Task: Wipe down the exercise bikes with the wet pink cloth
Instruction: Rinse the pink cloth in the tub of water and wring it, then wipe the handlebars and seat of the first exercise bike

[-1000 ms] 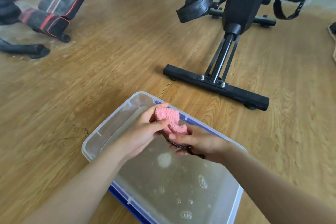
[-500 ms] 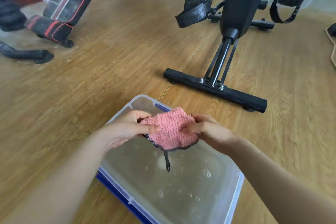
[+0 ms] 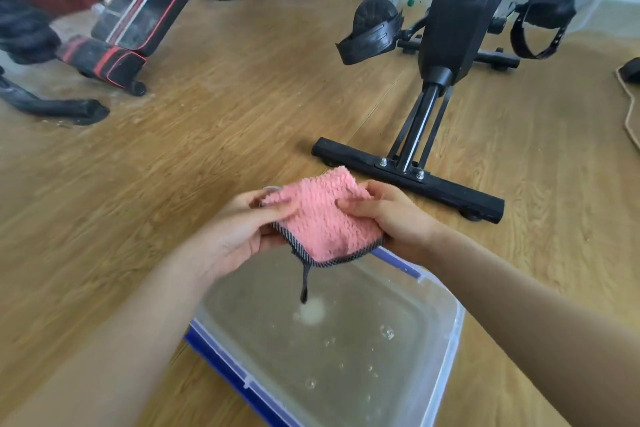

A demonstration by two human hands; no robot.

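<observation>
Holding the pink cloth (image 3: 322, 218) spread between them, the left hand (image 3: 239, 236) pinches its left edge and the right hand (image 3: 391, 218) grips its right edge, above the far end of the water tub (image 3: 458, 315). The black exercise bike (image 3: 460, 21) stands ahead to the right, nearer the right hand.

pink cloth (image 3: 325, 218): fluffy, dark-edged, spread open, midair | exercise bike (image 3: 460, 10): black, upright, beyond
</observation>
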